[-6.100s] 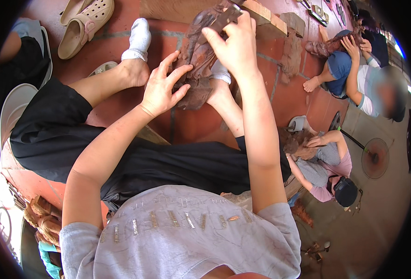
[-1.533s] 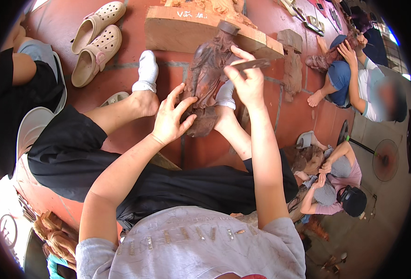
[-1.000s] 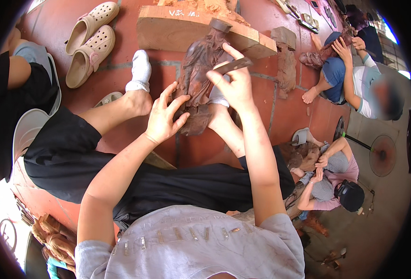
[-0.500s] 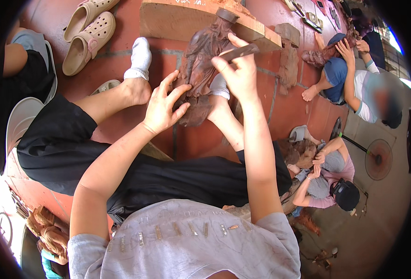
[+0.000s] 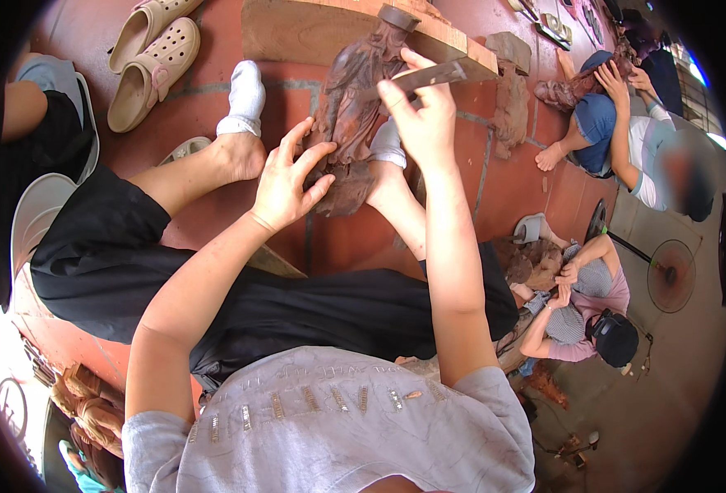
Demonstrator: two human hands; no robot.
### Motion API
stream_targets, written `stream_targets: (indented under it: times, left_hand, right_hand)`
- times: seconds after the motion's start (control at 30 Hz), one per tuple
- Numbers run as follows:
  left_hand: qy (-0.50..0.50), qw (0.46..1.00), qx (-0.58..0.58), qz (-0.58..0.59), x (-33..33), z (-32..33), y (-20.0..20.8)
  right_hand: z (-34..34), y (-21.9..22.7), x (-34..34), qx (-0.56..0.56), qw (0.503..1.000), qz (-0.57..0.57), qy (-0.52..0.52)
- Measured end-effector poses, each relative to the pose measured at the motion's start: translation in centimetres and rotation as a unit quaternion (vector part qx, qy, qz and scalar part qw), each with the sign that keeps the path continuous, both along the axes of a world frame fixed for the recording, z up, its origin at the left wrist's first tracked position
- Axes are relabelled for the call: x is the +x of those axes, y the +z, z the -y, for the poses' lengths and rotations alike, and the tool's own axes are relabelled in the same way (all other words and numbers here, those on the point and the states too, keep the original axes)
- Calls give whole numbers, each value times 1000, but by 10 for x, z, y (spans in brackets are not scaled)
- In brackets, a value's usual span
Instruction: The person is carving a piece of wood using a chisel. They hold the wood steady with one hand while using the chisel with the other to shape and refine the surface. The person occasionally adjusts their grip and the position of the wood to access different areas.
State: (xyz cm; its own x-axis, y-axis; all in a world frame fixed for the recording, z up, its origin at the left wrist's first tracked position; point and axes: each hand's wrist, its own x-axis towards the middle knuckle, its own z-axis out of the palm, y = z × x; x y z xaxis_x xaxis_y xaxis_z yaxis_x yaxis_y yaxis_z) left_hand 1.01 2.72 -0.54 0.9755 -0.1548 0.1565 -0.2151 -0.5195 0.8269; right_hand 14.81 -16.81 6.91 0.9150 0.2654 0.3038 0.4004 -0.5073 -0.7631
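A dark reddish-brown carved wooden figure (image 5: 355, 107) with draped robes leans between my feet, its round-topped end against a thick wood block. My left hand (image 5: 285, 181) grips its lower part near the rough base, fingers apart and resting on the carved folds. My right hand (image 5: 429, 123) pinches a dark flat strip-like tool (image 5: 437, 76) against the figure's right side; its near end touches the robes. What kind of tool it is I cannot make out.
The pale wood block (image 5: 297, 33) lies on the red tiled floor beyond the figure. A smaller rough carving (image 5: 509, 107) stands to its right. Beige clogs (image 5: 153, 74) sit at the far left. Two people (image 5: 597, 308) work on carvings at the right, near a standing fan (image 5: 671, 275).
The strip-like tool has shifted slightly to the right and up along the figure. My left hand keeps its place on the lower part. The whole view has shifted a little.
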Motion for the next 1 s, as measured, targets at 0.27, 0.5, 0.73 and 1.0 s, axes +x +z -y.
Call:
stream_targets:
  times: [0.27, 0.5, 0.73, 1.0]
  left_hand:
    - [11, 1000, 2, 8, -1, 0, -1]
    - [7, 1000, 1, 6, 0, 2, -1]
    - [4, 999, 32, 39, 10, 1, 0]
    - [-22, 998, 41, 32, 0, 14, 14]
  right_hand:
    - [7, 5, 5, 29, 995, -84, -38]
    - [1, 5, -4, -48, 995, 87, -27]
    - [-8, -2, -36, 299, 940, -121, -107]
    - [1, -66, -108, 655, 673, -266, -218]
